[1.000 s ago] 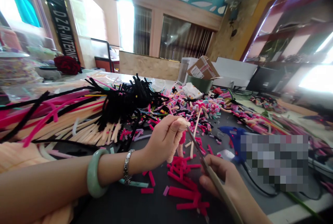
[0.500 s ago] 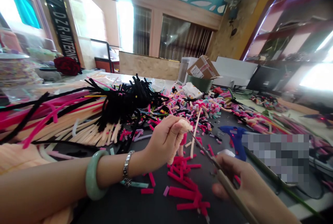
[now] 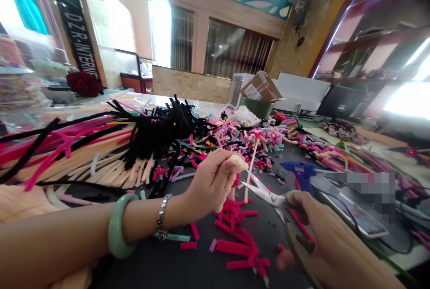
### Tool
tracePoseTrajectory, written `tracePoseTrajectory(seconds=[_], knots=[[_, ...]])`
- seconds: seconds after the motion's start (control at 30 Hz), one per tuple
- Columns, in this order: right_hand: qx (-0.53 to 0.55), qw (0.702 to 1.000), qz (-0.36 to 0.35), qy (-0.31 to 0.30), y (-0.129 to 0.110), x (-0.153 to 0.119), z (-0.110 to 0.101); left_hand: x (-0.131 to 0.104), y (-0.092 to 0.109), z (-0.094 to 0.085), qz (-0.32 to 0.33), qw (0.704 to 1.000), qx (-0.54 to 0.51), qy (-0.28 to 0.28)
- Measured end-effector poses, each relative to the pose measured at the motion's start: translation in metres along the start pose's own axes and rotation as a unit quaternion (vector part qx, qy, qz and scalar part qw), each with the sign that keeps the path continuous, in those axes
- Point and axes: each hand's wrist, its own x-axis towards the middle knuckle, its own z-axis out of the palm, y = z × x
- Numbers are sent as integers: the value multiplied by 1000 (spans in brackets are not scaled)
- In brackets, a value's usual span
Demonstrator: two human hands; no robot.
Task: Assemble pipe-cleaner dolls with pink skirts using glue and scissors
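Observation:
My left hand (image 3: 208, 179), wearing a green bangle and a metal bracelet at the wrist, is closed in a pinch. From it pokes a cream fuzzy chenille piece (image 3: 238, 162), and a fuzzy strand runs down along the palm. A pair of scissors (image 3: 270, 196) is in my right hand (image 3: 327, 246), with fingers in the handle loops. Its silver blades stand apart, one tip close to the cream piece; whether they touch I cannot tell. Below lie cut lengths of hot-pink chenille stem (image 3: 235, 248) on the dark mat (image 3: 161, 266).
A blue glue gun (image 3: 298, 171) and a phone (image 3: 356, 213) lie at the right. Bundles of black stems (image 3: 161, 130) and cream stems (image 3: 110, 170) fill the left. Colourful small pieces (image 3: 255, 139) are heaped behind, before a cardboard box (image 3: 261, 86).
The scissors have turned and opened: their blades show spread now, where before they appeared edge-on as one narrow line. My right hand has rotated with them. My left hand has hardly moved.

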Motion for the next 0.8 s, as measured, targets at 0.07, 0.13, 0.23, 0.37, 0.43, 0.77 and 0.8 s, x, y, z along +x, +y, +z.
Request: tracePoseTrajectory(seconds=[0.07,0.13,0.23,0.37,0.43,0.77,0.8], knots=[[-1,1000,5,15,0,-1,0,0,0,-1,-5,1000,5,-8],[2,1000,14,12,1,-2,-1,0,0,-1,-8,1000,1,-15],[3,1000,21,-14,2,-1,-4,1,0,-1,-14,1000,-16,-23],[-2,999,34,22,-3,1,-7,2,1,-1,-18,999,-39,-25],[7,999,37,40,-7,2,-7,2,1,-1,-23,998,-48,-24],[-20,993,13,113,-13,-3,-3,3,4,2,1,997,-81,-5],[-28,992,11,120,-14,-3,-2,3,4,2,3,997,-78,-4]])
